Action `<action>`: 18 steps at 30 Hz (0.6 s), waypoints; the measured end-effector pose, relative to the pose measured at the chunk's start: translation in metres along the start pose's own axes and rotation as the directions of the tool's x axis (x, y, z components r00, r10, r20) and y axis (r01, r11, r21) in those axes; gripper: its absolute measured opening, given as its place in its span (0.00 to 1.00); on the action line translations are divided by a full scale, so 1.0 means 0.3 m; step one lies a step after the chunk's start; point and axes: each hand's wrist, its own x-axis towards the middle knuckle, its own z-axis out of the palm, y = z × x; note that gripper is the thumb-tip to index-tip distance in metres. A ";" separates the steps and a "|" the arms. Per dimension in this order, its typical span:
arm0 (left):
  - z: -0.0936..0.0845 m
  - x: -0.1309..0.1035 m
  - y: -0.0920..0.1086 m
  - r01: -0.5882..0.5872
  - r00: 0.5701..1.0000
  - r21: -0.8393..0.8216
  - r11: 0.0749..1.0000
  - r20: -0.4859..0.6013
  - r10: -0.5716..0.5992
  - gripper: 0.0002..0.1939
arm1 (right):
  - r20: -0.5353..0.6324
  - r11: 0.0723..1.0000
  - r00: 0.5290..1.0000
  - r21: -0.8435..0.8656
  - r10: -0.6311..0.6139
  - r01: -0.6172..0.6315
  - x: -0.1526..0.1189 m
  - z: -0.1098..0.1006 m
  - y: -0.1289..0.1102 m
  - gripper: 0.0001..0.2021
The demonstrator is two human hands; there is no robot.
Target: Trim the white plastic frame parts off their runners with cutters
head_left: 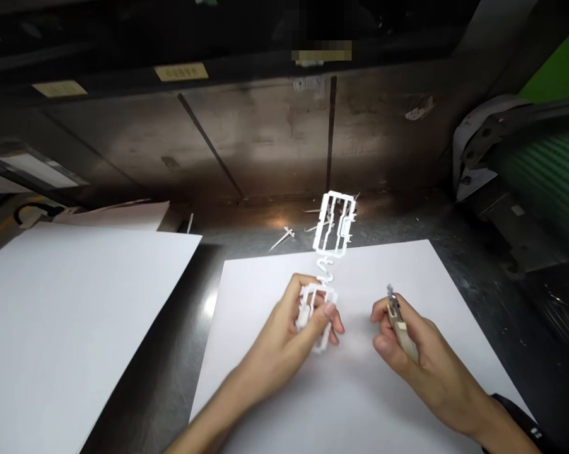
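Over the white sheet [265, 296], my left hand [289, 334] is closed on a white plastic part made of two open frames. Its lower frame lies between my thumb and fingers, partly hidden by them. A wavy link joins it to the upper white frame [318, 233], which sticks out beyond my hand toward the back of the bench. To the right, my right hand [421, 359] grips a pair of small nippers [400, 328] with beige handles and a metal head pointing away from me. The nippers are apart from the white part.
Thin white plastic scraps [283, 238] lie on the dark metal bench behind the sheet. A stack of white paper [76, 290] covers the left side. Dark machinery [525, 189] with a green ribbed surface stands at right. A metal wall [265, 139] closes off the back.
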 end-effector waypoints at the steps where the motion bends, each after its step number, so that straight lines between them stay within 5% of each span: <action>1: -0.003 0.005 0.006 0.003 1.000 0.043 0.999 -0.011 -0.003 0.15 | 0.033 1.000 0.999 -0.021 -0.009 0.010 0.003 -0.009 -0.002 0.17; 6: -0.005 0.008 0.013 -0.003 1.000 0.113 0.994 0.010 0.002 0.13 | 0.084 0.984 0.992 -0.140 -0.094 0.105 0.028 -0.045 -0.008 0.03; 18: 0.007 0.004 0.005 -0.031 0.995 0.067 0.997 0.101 0.024 0.13 | 0.178 0.943 0.980 -0.332 0.090 -0.026 0.018 -0.074 -0.004 0.05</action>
